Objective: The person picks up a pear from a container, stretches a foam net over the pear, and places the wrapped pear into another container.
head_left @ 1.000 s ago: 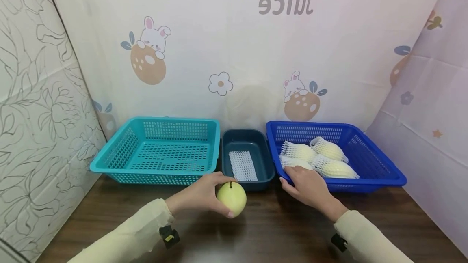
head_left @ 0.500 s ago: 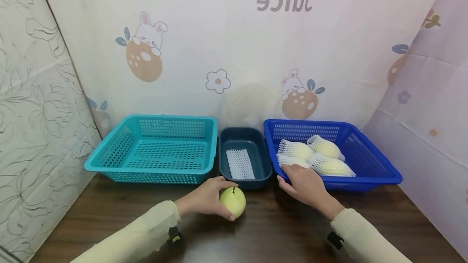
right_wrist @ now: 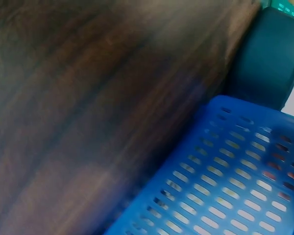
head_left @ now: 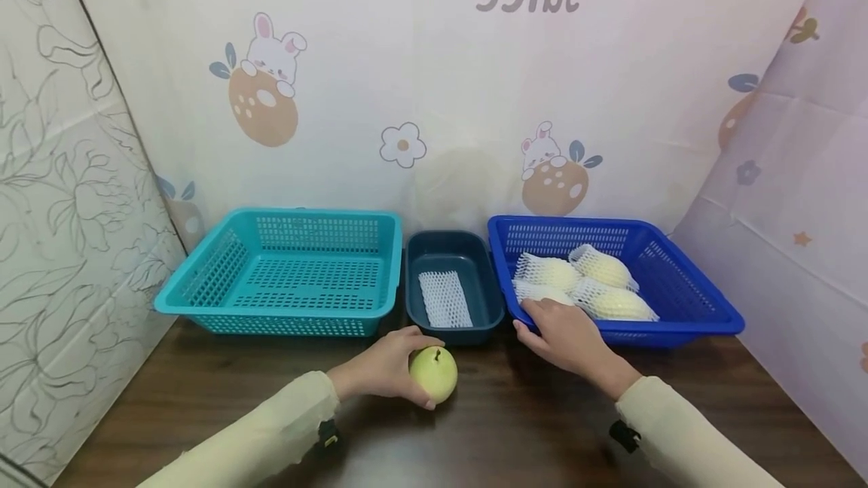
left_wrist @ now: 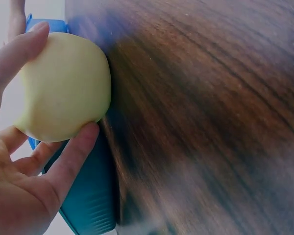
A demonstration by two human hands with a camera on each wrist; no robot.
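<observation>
My left hand [head_left: 389, 367] grips a pale yellow-green pear [head_left: 434, 375], fingers at its far side and thumb at its near side. In the left wrist view the smooth pear [left_wrist: 66, 88] sits between thumb and fingers, close over the wooden table. Its stem points up in the head view. My right hand [head_left: 566, 333] holds the front left corner of the blue basket [head_left: 678, 333], fingers over the rim. Those fingertips are mostly hidden, beside a pear in a white foam net [head_left: 542, 292]. Through the basket wall [right_wrist: 235, 186], reddish patches show in the right wrist view.
Several netted pears [head_left: 613, 303] lie in the blue basket. A dark teal box [head_left: 488, 307] with a flat white foam net [head_left: 445, 300] stands in the middle. To its left is a turquoise basket [head_left: 285, 315]. A printed curtain [head_left: 325, 119] hangs behind them.
My left hand has brought the pear slightly right and nearer to me, away from the teal box. My right hand has stayed at the basket corner. The head view has shifted a little.
</observation>
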